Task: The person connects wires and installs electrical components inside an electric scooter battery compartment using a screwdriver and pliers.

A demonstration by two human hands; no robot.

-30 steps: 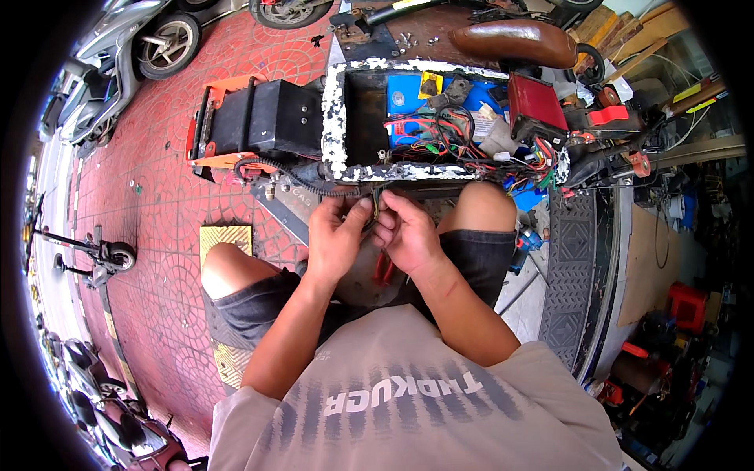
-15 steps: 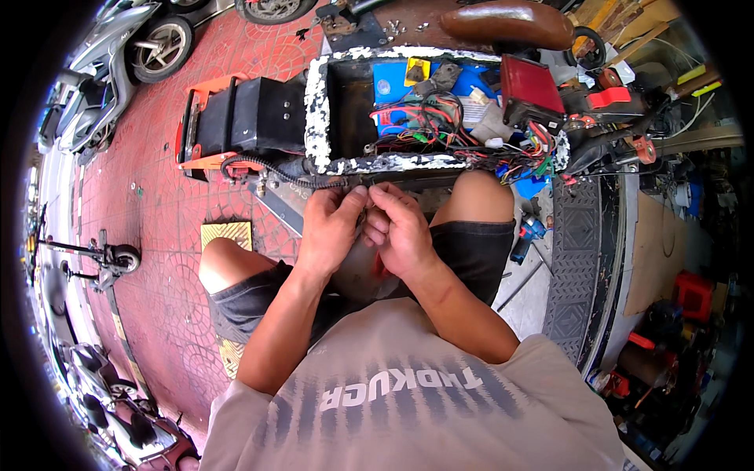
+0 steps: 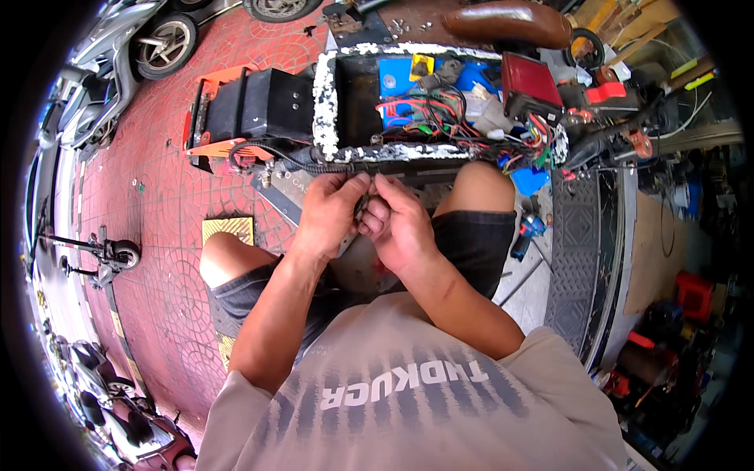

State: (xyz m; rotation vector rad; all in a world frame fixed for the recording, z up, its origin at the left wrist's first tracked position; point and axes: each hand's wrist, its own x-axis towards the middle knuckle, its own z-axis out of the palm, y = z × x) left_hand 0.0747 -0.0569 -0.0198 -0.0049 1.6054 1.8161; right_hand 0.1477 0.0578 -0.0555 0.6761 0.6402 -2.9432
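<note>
My left hand [image 3: 333, 206] and my right hand [image 3: 400, 216] meet in front of me, just on the near side of an opened scooter body [image 3: 325, 102]. Both are closed, thumbs and fingertips pinched together. Whatever they grip is too small or hidden; a dark bit shows between them. Right beyond my left fingertips runs a black corrugated cable sleeve [image 3: 294, 162] along the body's near side; I cannot tell whether I touch it. The open compartment, rimmed in flaky white, holds a blue battery pack [image 3: 390, 78], tangled wires [image 3: 440, 110] and a dark red box [image 3: 532, 85].
A grey metal plate [image 3: 276, 196] lies beyond my left forearm. By my right knee are a blue cordless drill [image 3: 528, 235] and a dark rod [image 3: 525, 281]. A brown seat [image 3: 510, 23] rests at the back. Parked scooters [image 3: 110, 86] line the left; cluttered tools fill the right.
The whole view has shifted slightly, so the scooter body sits a little higher and farther right. Both hands stay pinched together, with slightly changed finger positions.
</note>
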